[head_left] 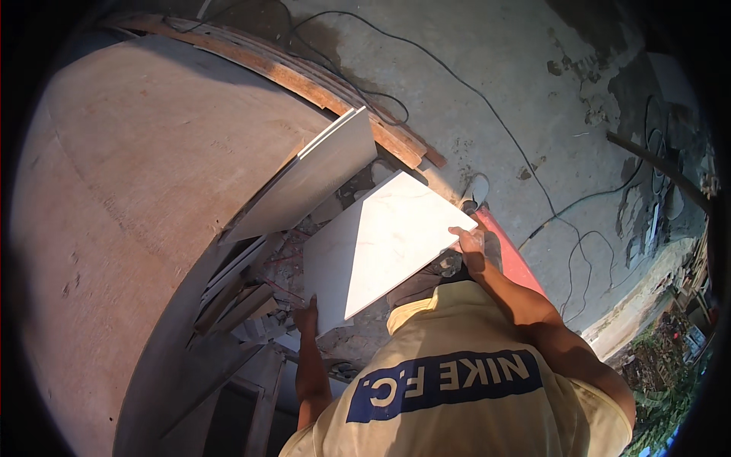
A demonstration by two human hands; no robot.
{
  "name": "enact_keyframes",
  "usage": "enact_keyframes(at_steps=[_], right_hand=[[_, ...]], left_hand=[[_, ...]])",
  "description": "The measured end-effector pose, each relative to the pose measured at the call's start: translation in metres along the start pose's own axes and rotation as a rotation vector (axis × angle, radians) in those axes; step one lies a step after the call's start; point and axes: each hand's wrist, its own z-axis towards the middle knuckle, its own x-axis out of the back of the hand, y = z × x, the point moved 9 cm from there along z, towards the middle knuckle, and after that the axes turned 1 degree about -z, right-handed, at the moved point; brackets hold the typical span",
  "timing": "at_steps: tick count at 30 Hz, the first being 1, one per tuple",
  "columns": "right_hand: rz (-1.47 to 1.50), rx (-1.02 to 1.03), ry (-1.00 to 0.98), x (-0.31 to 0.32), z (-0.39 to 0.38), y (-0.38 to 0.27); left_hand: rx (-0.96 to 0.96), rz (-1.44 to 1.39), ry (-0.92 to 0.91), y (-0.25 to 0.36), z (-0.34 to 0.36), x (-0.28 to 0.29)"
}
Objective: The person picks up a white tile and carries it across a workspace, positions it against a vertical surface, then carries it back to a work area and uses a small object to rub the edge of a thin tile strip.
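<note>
A large white tile [388, 236] with faint veining is held tilted in front of my body, half in bright sun and half in shade. At its near left corner, my left hand [307, 316] is closed on the edge. My right hand [468, 242] grips the far right corner, thumb on the top face and the other fingers hidden beneath. Just beyond the tile, to the left, more tiles [324, 171] stand on edge, leaning against a big wooden panel [145, 167].
Wooden planks [304, 80] lie along the panel's far edge. Black cables [487, 99] wander over the concrete floor [457, 46]. Offcuts [236, 305] and rubble gather at the left below the panel. A red board [512, 255] lies by my right forearm, near a shoe [477, 188].
</note>
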Motion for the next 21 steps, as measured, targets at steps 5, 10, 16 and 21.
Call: enact_keyframes(at_steps=[5,10,16,21], right_hand=[[-0.075,-0.037,0.038,0.054,-0.04,-0.044],[0.218,0.016,-0.016,0.139,-0.062,-0.071],[0.373,0.099,-0.009,0.284,-0.1,-0.144],[0.575,0.12,0.159,0.445,-0.099,-0.12]], left_hand=[[-0.203,0.01,-0.007,0.018,-0.056,0.023],[-0.267,0.089,-0.046,0.047,-0.125,0.04],[-0.522,0.032,0.004,0.147,-0.245,0.062],[-0.963,0.088,0.08,0.328,-0.375,0.048]])
